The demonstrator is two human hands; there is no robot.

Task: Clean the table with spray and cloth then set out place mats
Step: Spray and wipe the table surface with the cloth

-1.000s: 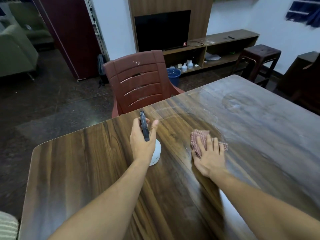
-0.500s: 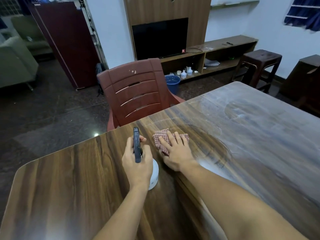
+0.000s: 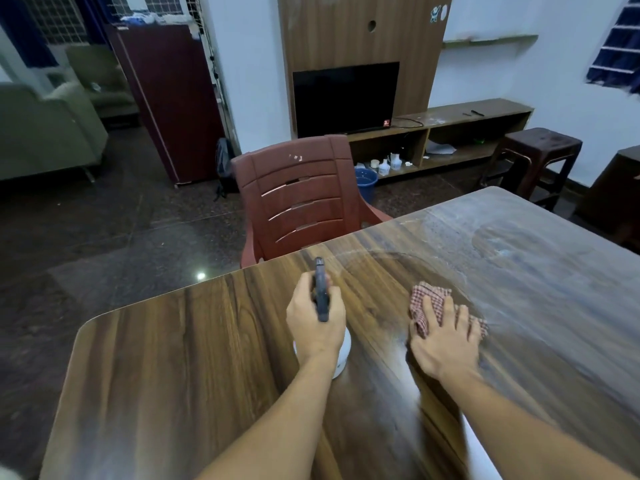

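My left hand (image 3: 317,323) is wrapped around the dark head of a white spray bottle (image 3: 343,355) that stands on the wooden table (image 3: 173,358); most of the bottle is hidden under the hand. To its right, my right hand (image 3: 445,341) lies flat with spread fingers on a red-and-white checked cloth (image 3: 424,303), pressing it onto the tabletop. A dull, dusty film covers the table's right part, and a darker wiped arc shows around the cloth. No place mats are in view.
A red-brown plastic chair (image 3: 301,202) stands at the table's far edge. Behind it are a blue bucket (image 3: 366,181), a TV (image 3: 344,98) on a low wooden shelf unit, and a dark stool (image 3: 533,161) at the right. A sofa (image 3: 45,129) stands far left.
My right hand swept the cloth left up to the bottle, then back to the right, away from it. My left hand stayed on the spray bottle.
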